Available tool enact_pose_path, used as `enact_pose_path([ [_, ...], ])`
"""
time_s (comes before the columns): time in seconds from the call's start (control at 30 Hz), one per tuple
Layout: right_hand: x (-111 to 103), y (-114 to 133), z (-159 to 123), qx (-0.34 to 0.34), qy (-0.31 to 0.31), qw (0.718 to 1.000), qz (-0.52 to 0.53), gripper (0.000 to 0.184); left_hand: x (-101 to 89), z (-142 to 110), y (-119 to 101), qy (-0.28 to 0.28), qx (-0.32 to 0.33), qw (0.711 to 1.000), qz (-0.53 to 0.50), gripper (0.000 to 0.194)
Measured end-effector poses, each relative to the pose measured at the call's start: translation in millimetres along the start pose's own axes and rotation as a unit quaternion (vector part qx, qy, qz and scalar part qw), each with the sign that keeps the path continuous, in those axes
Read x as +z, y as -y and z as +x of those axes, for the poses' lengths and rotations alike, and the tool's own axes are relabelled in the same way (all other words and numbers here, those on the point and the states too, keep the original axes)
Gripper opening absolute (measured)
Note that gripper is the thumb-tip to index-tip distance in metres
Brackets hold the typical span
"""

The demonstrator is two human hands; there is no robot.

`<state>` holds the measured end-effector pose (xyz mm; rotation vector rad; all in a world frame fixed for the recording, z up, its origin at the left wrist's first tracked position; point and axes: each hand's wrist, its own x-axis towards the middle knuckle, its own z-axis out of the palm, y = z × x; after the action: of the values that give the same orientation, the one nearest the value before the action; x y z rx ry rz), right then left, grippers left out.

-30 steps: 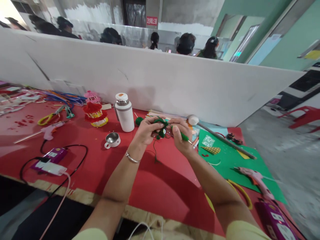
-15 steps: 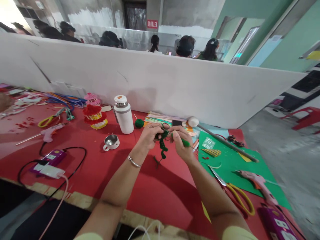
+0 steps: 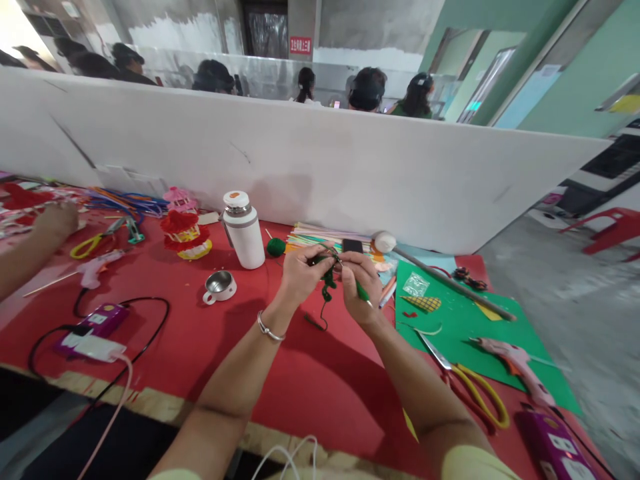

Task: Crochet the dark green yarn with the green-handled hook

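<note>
My left hand (image 3: pixel 303 272) pinches a strip of dark green crochet work (image 3: pixel 329 283), which dangles curled below the fingers, its loose yarn tail reaching toward the red tabletop. In my right hand (image 3: pixel 361 287) is a crochet hook with a green handle (image 3: pixel 362 291); its thin tip meets the work between both hands, though the stitch is too small to make out. Behind my left hand lies a dark green ball of yarn (image 3: pixel 275 247). A white thermos (image 3: pixel 246 233) stands upright to its left, and a metal-lined cup (image 3: pixel 220 287) sits in front of that.
On the right are large yellow-handled scissors (image 3: pixel 475 393), a pink glue gun (image 3: pixel 520 367) on a green sheet (image 3: pixel 500 327), and a purple power strip (image 3: pixel 555 443). Red-and-yellow craft work (image 3: pixel 186 235) stands left. Another person's hand (image 3: pixel 59 223) is at far left. A white partition (image 3: pixel 320 167) bounds the back.
My right hand has turned, so the hook's handle now points more steeply down. The crochet strip hangs more bunched. At far left, the other person's arm has come further into view.
</note>
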<state>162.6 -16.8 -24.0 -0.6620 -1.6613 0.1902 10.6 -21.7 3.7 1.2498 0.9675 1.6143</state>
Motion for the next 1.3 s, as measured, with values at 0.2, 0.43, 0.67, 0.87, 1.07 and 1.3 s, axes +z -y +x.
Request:
enact_pose_path([
  [0.2,3.8,-14.7,-13.7,-0.102,-0.032,0.993,-0.055,0.022,4.2,-0.9,-1.7,-0.001,-0.075,0.993,-0.096,0.024],
  [0.43,-2.5,-15.4,-9.6,-0.073,0.006,0.997,-0.038,0.037,-11.8,5.5,-13.1,0.075,-0.148,0.974,-0.156,0.043],
  [0.67,-12.2,-9.6,7.9,0.056,0.096,0.99,0.09,0.041,-6.6,4.0,-8.0,0.059,-0.104,0.988,-0.099,0.042],
  [0.87,5.4,-12.1,-9.7,-0.039,-0.027,0.998,-0.046,0.032,14.0,-6.1,2.2,-0.047,-0.044,0.995,-0.072,0.014],
  [1.07,4.6,-20.2,-14.6,-0.051,-0.009,0.998,-0.039,0.043,-0.6,-0.8,-7.7,0.059,-0.193,0.961,-0.188,0.031],
  [1.3,-12.5,-19.3,1.3,0.083,0.126,0.972,0.181,0.043,-27.9,13.3,-5.5,0.148,-0.23,0.948,-0.166,0.035],
])
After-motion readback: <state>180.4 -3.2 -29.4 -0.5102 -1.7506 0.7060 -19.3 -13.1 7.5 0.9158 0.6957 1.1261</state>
